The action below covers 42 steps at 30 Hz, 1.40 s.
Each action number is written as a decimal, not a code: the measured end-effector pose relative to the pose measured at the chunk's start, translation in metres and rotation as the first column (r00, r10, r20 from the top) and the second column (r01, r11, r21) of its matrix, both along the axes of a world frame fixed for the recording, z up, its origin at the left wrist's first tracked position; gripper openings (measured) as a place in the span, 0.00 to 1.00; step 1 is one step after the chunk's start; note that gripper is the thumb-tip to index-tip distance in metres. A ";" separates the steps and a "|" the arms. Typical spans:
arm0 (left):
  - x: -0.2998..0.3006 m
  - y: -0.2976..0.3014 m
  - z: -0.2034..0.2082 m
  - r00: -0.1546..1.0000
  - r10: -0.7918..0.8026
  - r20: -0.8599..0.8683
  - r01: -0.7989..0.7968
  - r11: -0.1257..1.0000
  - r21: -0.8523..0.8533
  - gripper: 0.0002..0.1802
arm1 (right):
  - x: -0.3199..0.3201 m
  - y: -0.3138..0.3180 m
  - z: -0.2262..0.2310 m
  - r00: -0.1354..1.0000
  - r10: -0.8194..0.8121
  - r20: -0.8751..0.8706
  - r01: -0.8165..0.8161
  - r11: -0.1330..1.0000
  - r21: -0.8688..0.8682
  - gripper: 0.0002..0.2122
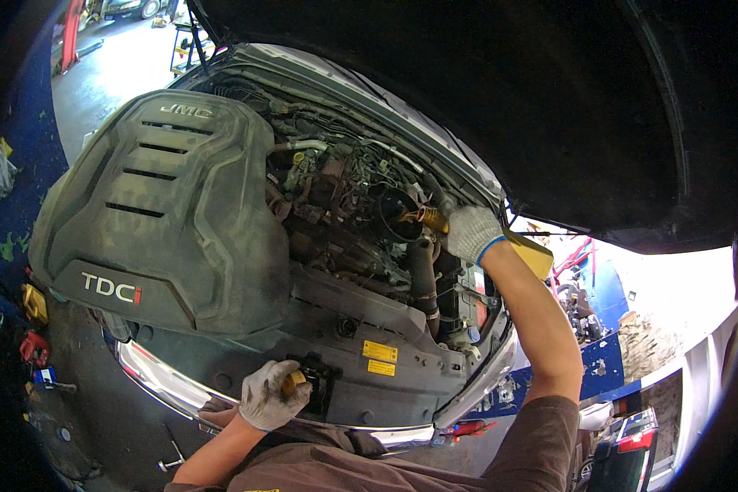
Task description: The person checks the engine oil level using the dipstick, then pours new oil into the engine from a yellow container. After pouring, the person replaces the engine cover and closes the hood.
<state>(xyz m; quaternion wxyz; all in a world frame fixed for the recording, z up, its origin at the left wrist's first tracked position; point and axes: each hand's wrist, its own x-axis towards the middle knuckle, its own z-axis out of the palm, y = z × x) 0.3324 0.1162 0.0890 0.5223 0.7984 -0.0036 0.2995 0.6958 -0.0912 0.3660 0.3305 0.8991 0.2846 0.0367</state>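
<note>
My right hand (pixel 471 233), in a white knit glove with a blue cuff, is closed around a yellow oil jug (pixel 531 256). The jug is tipped so that its mouth reaches the black funnel (pixel 396 230) standing in the engine bay, and amber oil appears to run into it. Much of the jug is hidden behind my hand and forearm. Low over the front panel, my gloved left hand (pixel 262 398) holds a small yellow cap (pixel 293 382) in curled fingers. A large dusty plastic engine cover (pixel 164 221) rests on the left of the bay.
The raised hood (pixel 500 107) hangs over the far and right side. Exposed hoses and engine parts (pixel 328 205) surround the funnel. Yellow labels (pixel 380 353) mark the front panel (pixel 336 394). Yellow and red containers (pixel 34 305) stand on the floor at left; a black-and-red case (pixel 636 435) is at lower right.
</note>
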 end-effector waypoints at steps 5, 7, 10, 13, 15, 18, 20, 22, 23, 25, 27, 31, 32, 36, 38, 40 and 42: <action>0.001 0.001 0.000 1.000 0.000 0.000 0.000 1.000 0.026 0.23 | 0.003 0.000 0.002 1.000 -0.006 0.004 0.006 0.999 -0.033 0.21; 0.001 0.001 0.001 1.000 -0.003 -0.007 0.003 1.000 0.023 0.24 | 0.003 0.000 0.003 1.000 -0.007 0.006 0.008 1.000 -0.029 0.21; 0.001 0.001 0.003 1.000 0.007 0.025 -0.008 0.999 0.049 0.24 | 0.002 0.000 0.004 1.000 -0.009 -0.002 0.009 1.000 -0.025 0.20; 0.002 0.002 0.004 0.999 -0.002 0.046 -0.003 0.995 0.095 0.27 | -0.001 0.000 0.005 1.000 -0.010 0.003 0.010 1.000 0.025 0.19; 0.003 0.003 0.004 0.998 -0.010 0.067 0.004 0.996 0.089 0.27 | -0.003 0.001 0.006 1.000 0.005 0.019 -0.006 0.999 0.047 0.19; 0.004 0.003 0.003 0.995 -0.005 0.098 -0.005 0.995 0.103 0.27 | -0.006 0.003 0.009 1.000 0.004 0.005 -0.005 0.999 0.047 0.18; 0.004 0.003 0.003 0.994 -0.001 0.110 -0.011 0.994 0.109 0.27 | -0.006 0.006 0.011 1.000 -0.013 -0.008 0.013 0.999 0.038 0.18; 0.004 0.003 0.003 0.994 -0.001 0.108 -0.011 0.994 0.109 0.27 | -0.006 0.008 0.013 0.999 -0.041 -0.017 0.042 0.999 0.032 0.18; 0.004 0.002 0.003 0.994 0.000 0.105 -0.012 0.994 0.108 0.26 | -0.006 0.008 0.014 0.999 -0.048 -0.007 0.048 0.997 0.054 0.19; 0.004 0.002 0.002 0.994 0.005 0.107 -0.017 0.993 0.114 0.26 | -0.006 0.008 0.016 0.998 -0.062 0.003 0.062 0.993 0.101 0.22; 0.003 0.002 0.002 0.995 -0.002 0.099 -0.009 0.994 0.110 0.26 | -0.006 0.006 0.018 0.994 -0.109 0.022 0.102 0.973 0.207 0.24; 0.003 0.002 0.002 0.995 -0.004 0.096 -0.008 0.993 0.116 0.25 | -0.005 -0.005 0.023 0.994 -0.095 0.051 0.074 0.946 0.317 0.34; 0.003 0.002 0.002 0.995 0.001 0.103 -0.014 0.991 0.129 0.24 | -0.004 -0.009 0.024 0.993 -0.102 0.056 0.074 0.926 0.370 0.34; 0.003 0.000 0.003 0.994 0.021 0.108 -0.039 0.985 0.166 0.23 | -0.001 -0.026 0.024 0.987 -0.108 0.116 0.035 0.862 0.506 0.34; 0.003 -0.001 0.002 0.994 0.031 0.105 -0.049 0.984 0.172 0.22 | 0.000 -0.036 0.023 0.974 -0.066 0.218 -0.059 0.852 0.521 0.34; 0.003 -0.001 0.000 0.993 0.051 0.103 -0.069 0.981 0.184 0.21 | 0.001 -0.045 0.021 0.935 -0.026 0.353 -0.158 0.861 0.483 0.33; 0.002 -0.002 -0.004 0.994 0.042 0.100 -0.058 0.986 0.158 0.21 | 0.003 -0.057 0.023 0.977 -0.053 0.204 -0.101 0.731 0.675 0.32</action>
